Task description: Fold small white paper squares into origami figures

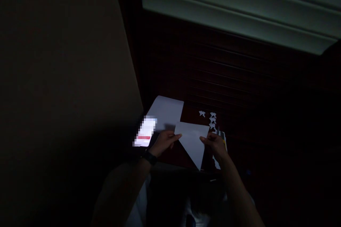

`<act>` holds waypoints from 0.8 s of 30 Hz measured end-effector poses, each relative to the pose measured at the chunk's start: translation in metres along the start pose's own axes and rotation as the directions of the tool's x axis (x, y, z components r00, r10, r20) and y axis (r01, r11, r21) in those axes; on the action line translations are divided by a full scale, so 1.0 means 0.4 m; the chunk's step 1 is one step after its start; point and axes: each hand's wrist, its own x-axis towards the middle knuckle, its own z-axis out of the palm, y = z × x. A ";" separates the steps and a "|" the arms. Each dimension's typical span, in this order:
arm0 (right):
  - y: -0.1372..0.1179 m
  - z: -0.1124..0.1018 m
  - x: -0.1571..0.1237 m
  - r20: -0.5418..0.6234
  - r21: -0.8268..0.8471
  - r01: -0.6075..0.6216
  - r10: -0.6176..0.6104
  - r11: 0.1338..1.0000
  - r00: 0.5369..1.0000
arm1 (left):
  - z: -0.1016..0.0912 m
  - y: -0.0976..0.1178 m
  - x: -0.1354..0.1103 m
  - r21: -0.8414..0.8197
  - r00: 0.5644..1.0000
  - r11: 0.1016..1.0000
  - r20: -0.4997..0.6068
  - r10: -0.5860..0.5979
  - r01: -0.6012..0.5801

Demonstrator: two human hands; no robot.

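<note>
Between my two hands is a white sheet of paper (193, 136), folded on a slant so that its lower end comes to a point. My left hand (166, 141), with a dark band on its wrist, pinches the left edge with the thumb on top. On the other side, my right hand (215, 143) grips the right edge, its thumb lying on the paper. The fingers under the sheet are partly hidden. Behind my left hand lies a larger white sheet (167, 111) on the dark table.
A lit screen (145, 131), blurred out, lies left of my left hand. Several small folded white paper shapes (212, 120) stand at the back right. White papers and a pen-like item (218, 130) lie by my right hand. A pale wall (106, 60) rises at left; the room is dim.
</note>
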 end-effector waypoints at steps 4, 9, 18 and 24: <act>0.000 -0.015 0.071 0.139 0.116 -0.070 0.054 0.991 0.989 | 0.002 -0.003 0.103 -0.015 0.996 1.000 0.092 -0.015 0.016; 0.031 -0.034 0.166 0.208 0.088 -0.164 0.143 0.983 0.968 | -0.017 -0.015 0.202 0.021 0.962 0.999 0.270 -0.052 0.049; 0.024 -0.043 0.204 0.339 0.006 -0.181 0.168 0.984 0.926 | -0.038 -0.012 0.273 0.110 0.855 0.993 0.512 -0.084 0.032; 0.024 -0.048 0.219 0.342 0.061 -0.202 0.170 0.977 0.924 | -0.038 -0.010 0.299 0.102 0.837 0.990 0.529 -0.140 0.101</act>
